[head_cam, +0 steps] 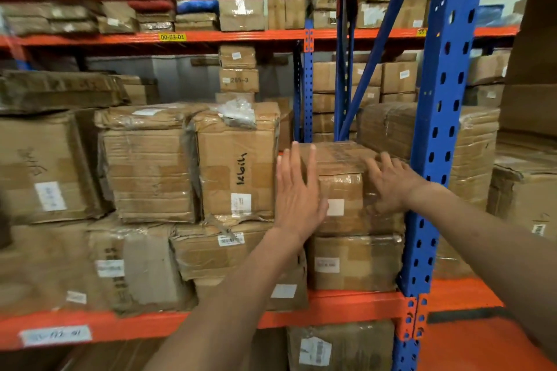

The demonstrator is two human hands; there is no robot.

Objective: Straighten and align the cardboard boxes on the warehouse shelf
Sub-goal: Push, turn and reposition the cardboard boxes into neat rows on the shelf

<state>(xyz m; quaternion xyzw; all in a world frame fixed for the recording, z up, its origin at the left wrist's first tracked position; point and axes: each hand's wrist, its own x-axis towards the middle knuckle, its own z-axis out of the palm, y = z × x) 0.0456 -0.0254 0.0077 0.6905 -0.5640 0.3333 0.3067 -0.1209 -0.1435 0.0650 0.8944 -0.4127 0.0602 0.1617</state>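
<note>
Racking packed tight, both hands flat and open on the top box [343, 187], left hand [298, 190], right hand [391, 184]: press evenly, square it over the lower box [352, 262].

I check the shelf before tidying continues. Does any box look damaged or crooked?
Yes. The box marked with black handwriting leans and its bottom flap is torn. The box on the left is crushed and tilted. Both hands, left and right, rest flat on the taped box.

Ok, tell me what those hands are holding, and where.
Nothing is gripped. Left hand and right hand lie open and flat against the front of the taped cardboard box, near its left and right edges.
</note>
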